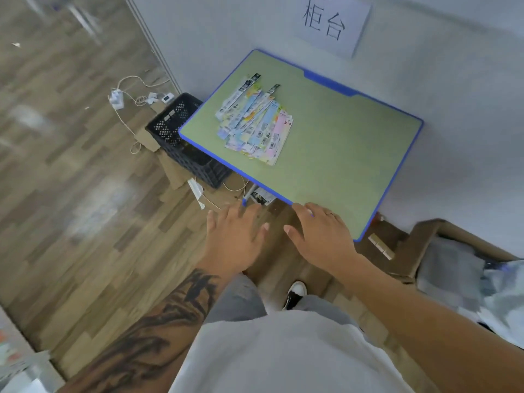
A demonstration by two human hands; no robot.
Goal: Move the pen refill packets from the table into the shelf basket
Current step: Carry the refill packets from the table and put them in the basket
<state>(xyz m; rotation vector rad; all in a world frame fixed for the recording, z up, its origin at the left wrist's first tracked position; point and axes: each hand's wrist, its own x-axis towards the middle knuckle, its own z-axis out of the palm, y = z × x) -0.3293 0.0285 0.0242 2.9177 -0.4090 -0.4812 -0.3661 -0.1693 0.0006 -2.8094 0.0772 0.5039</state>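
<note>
One green desk with a blue rim, and on it one fanned pile of pen refill packets, overlapping too thickly for an exact count, a dozen or more. One black lattice crate beside it on the floor. One paper sign on the wall. Two hands in view, left hand and right hand. One shoe showing.

Wood-plank floor, pale wall bearing a paper sign
</note>
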